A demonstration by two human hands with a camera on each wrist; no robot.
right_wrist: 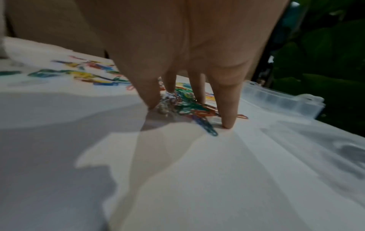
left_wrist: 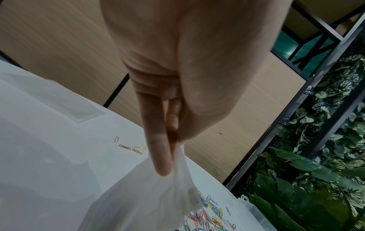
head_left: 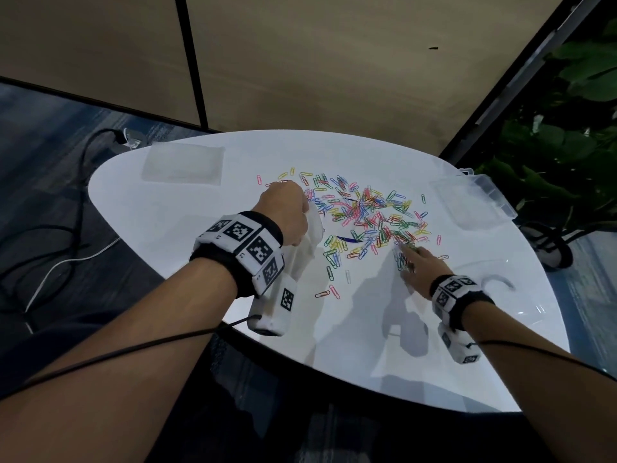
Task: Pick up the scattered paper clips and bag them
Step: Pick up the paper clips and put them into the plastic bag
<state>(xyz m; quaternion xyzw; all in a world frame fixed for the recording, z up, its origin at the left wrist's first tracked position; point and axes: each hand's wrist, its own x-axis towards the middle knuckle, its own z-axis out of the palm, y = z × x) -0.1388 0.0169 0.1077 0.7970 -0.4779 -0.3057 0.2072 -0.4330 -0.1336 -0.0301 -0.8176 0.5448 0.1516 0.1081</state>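
Note:
Several coloured paper clips point(head_left: 367, 212) lie scattered over the middle of the white table point(head_left: 160, 222). My left hand point(head_left: 293, 208) is raised at the pile's left edge and pinches the top of a translucent white plastic bag point(head_left: 310, 245), which hangs down from it. In the left wrist view the thumb and fingers point(left_wrist: 160, 156) nip the bunched bag point(left_wrist: 150, 200) above the clips point(left_wrist: 205, 218). My right hand point(head_left: 409, 262) stands at the pile's near right edge, its straight spread fingers point(right_wrist: 227, 109) touching the table around a small clump of clips point(right_wrist: 183, 103).
A clear compartment box point(head_left: 474, 202) stands at the table's right edge, by green plants. A flat clear plastic piece point(head_left: 182, 163) lies at the far left. A few stray clips point(head_left: 329, 292) lie near the front. Cables run over the floor at left.

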